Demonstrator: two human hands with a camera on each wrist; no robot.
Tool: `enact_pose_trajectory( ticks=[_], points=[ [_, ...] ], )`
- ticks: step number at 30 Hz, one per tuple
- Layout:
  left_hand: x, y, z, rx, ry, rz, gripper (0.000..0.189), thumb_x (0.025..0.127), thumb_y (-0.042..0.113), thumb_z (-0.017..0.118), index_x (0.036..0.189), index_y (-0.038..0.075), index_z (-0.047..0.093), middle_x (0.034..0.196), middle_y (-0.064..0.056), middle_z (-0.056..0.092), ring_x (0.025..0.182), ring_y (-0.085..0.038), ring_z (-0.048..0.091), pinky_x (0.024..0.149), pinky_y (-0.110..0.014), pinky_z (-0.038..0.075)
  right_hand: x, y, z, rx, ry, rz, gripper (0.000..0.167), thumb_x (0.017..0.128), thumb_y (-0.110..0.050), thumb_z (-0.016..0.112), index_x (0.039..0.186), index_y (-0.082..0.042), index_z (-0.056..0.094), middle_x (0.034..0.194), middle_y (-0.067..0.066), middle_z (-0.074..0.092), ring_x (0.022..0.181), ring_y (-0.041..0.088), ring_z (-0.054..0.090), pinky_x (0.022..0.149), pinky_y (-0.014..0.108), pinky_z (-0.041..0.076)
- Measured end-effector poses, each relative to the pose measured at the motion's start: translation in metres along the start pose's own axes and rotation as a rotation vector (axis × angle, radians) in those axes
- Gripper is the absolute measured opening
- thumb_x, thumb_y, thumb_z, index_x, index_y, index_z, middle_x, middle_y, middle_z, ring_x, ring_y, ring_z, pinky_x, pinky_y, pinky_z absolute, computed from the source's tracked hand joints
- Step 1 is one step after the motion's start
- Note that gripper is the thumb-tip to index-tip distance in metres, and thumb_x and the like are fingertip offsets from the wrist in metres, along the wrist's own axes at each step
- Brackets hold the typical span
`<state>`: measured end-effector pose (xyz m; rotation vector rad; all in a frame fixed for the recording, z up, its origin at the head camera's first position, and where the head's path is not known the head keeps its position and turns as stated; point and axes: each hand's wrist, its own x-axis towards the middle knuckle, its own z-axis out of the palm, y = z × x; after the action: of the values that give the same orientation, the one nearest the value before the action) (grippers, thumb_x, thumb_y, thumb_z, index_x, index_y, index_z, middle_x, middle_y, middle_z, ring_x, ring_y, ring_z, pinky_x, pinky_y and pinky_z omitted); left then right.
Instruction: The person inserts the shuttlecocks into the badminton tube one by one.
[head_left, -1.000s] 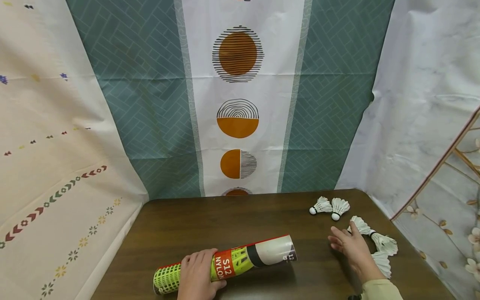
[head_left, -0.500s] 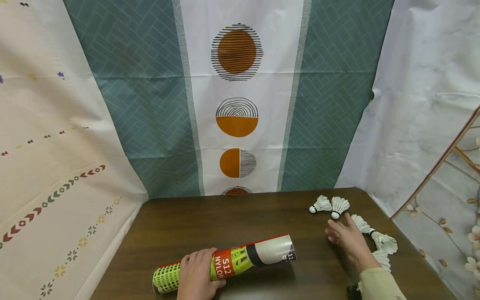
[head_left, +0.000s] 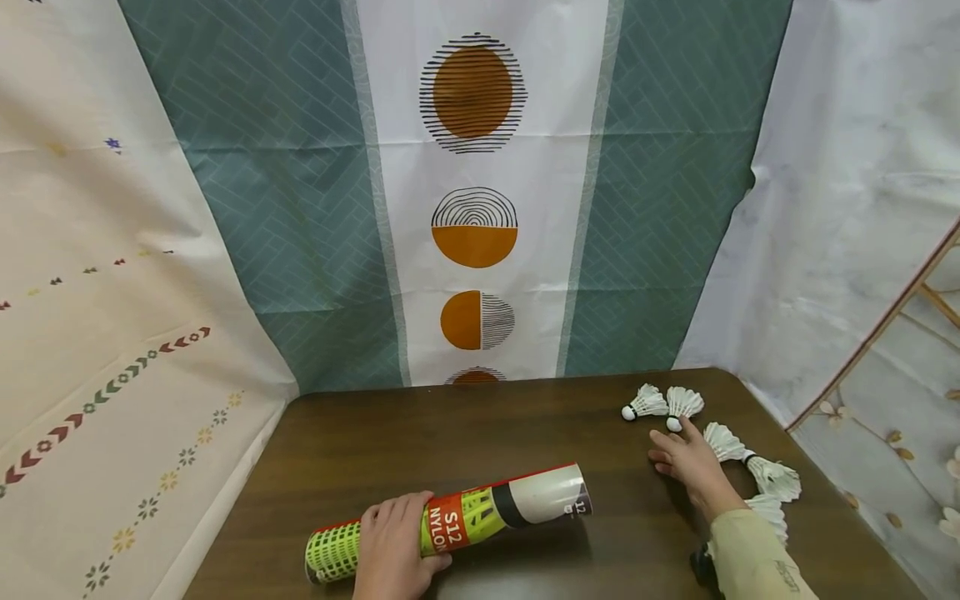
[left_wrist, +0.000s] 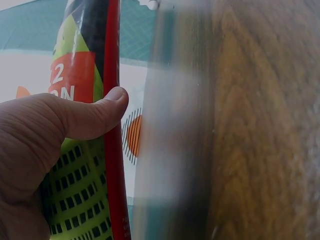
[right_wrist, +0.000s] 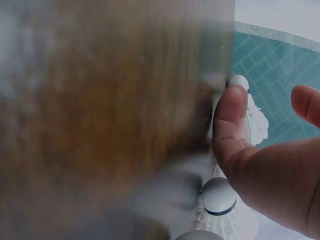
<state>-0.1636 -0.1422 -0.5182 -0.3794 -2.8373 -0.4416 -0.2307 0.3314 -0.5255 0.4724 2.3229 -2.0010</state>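
My left hand [head_left: 393,542] grips a shuttlecock tube [head_left: 457,523] lying slantwise on the table; its label reads S12 NYLON. In the left wrist view the thumb [left_wrist: 107,107] presses along the tube's red stripe. My right hand [head_left: 693,467] reaches low over the table with fingers apart. Its fingertips are at the cork of a white shuttlecock [head_left: 686,402]; whether they touch it I cannot tell. Another shuttlecock [head_left: 647,401] lies just left of that one. In the right wrist view nothing shows between thumb and fingers, and a shuttlecock cork [right_wrist: 218,195] sits below the hand.
Several more shuttlecocks lie along the right side, one [head_left: 722,442] beside the right hand, one [head_left: 776,479] farther right, one [head_left: 771,510] partly behind the sleeve. The brown table [head_left: 420,442] ends at a patterned cloth backdrop [head_left: 322,333]. A black object [head_left: 702,565] is at the right wrist.
My right hand has moved slightly forward and left, from beside the nearer shuttlecock toward the back pair. The left hand and tube stay put. The head view has tilted slightly.
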Motion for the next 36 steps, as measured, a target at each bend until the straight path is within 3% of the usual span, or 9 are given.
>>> enact_pose_trajectory(
  ticks=[11,15,18,20,23,25,29,32,36],
  points=[
    [0.002,0.001,0.001,0.007,0.004,0.008,0.092,0.055,0.048,0.106,0.132,0.017,0.066,0.122,-0.003,0.073,0.111,-0.029,0.066,0.096,-0.06,0.047,0.014,-0.006,-0.002,-0.06,0.013,-0.029,0.095,0.113,-0.03,0.055,0.169,-0.007,-0.018,0.17,0.039,0.023,0.098,0.003,0.071,0.083,0.025,0.061],
    [0.002,0.001,0.002,0.009,0.01,0.014,0.092,0.055,0.048,0.105,0.132,0.017,0.066,0.122,-0.003,0.073,0.112,-0.029,0.066,0.096,-0.06,0.047,0.021,-0.017,0.001,-0.186,0.063,-0.076,0.089,0.112,-0.029,0.056,0.171,-0.004,-0.005,0.165,0.038,0.033,0.11,0.021,0.071,0.087,0.032,0.061],
    [0.002,0.0,0.002,0.011,0.006,0.012,0.092,0.055,0.048,0.106,0.132,0.017,0.066,0.122,-0.003,0.073,0.112,-0.029,0.066,0.096,-0.06,0.047,0.029,-0.027,0.004,-0.349,0.084,-0.127,0.079,0.111,-0.03,0.056,0.17,-0.001,0.013,0.167,0.037,0.031,0.138,0.045,0.056,0.106,0.051,0.055],
    [0.002,0.0,0.003,0.011,-0.002,0.007,0.092,0.055,0.048,0.106,0.132,0.017,0.066,0.122,-0.003,0.073,0.112,-0.03,0.066,0.096,-0.061,0.047,0.036,-0.032,0.005,-0.436,0.074,-0.17,0.072,0.11,-0.03,0.055,0.167,0.001,0.026,0.168,0.038,0.027,0.154,0.053,0.034,0.12,0.063,0.04],
    [0.002,0.0,0.003,0.006,-0.02,0.004,0.091,0.056,0.048,0.106,0.132,0.017,0.066,0.123,-0.004,0.073,0.112,-0.03,0.066,0.096,-0.061,0.047,0.049,-0.037,0.006,-0.535,0.032,-0.224,0.063,0.11,-0.03,0.052,0.161,0.005,0.039,0.168,0.039,0.026,0.158,0.059,0.018,0.126,0.07,0.026],
    [0.003,0.0,0.002,0.0,-0.036,0.004,0.091,0.056,0.048,0.105,0.132,0.017,0.066,0.123,-0.004,0.073,0.112,-0.03,0.066,0.096,-0.061,0.047,0.055,-0.038,0.007,-0.577,0.004,-0.236,0.057,0.111,-0.028,0.051,0.156,0.008,0.046,0.164,0.04,0.033,0.156,0.06,0.024,0.125,0.07,0.029],
    [0.003,0.0,0.002,-0.01,-0.048,0.004,0.09,0.057,0.048,0.105,0.132,0.016,0.066,0.123,-0.004,0.073,0.112,-0.03,0.066,0.096,-0.059,0.047,0.059,-0.036,0.012,-0.693,-0.001,-0.294,0.043,0.109,-0.019,0.055,0.139,0.011,0.063,0.144,0.037,0.059,0.136,0.057,0.055,0.109,0.065,0.049],
    [0.002,0.001,0.001,-0.015,-0.035,0.004,0.09,0.056,0.047,0.105,0.131,0.016,0.066,0.121,-0.004,0.073,0.112,-0.029,0.066,0.096,-0.059,0.047,0.053,-0.03,0.018,-0.75,0.05,-0.359,0.031,0.104,-0.015,0.064,0.123,0.007,0.074,0.127,0.031,0.072,0.12,0.052,0.067,0.098,0.06,0.056],
    [0.002,0.002,0.0,-0.015,-0.035,-0.003,0.09,0.056,0.046,0.106,0.131,0.017,0.066,0.121,-0.003,0.073,0.112,-0.029,0.066,0.097,-0.059,0.047,0.033,-0.021,0.027,-0.718,0.129,-0.376,0.021,0.1,-0.018,0.074,0.108,-0.001,0.083,0.111,0.022,0.08,0.106,0.044,0.074,0.088,0.053,0.06]
  ],
)
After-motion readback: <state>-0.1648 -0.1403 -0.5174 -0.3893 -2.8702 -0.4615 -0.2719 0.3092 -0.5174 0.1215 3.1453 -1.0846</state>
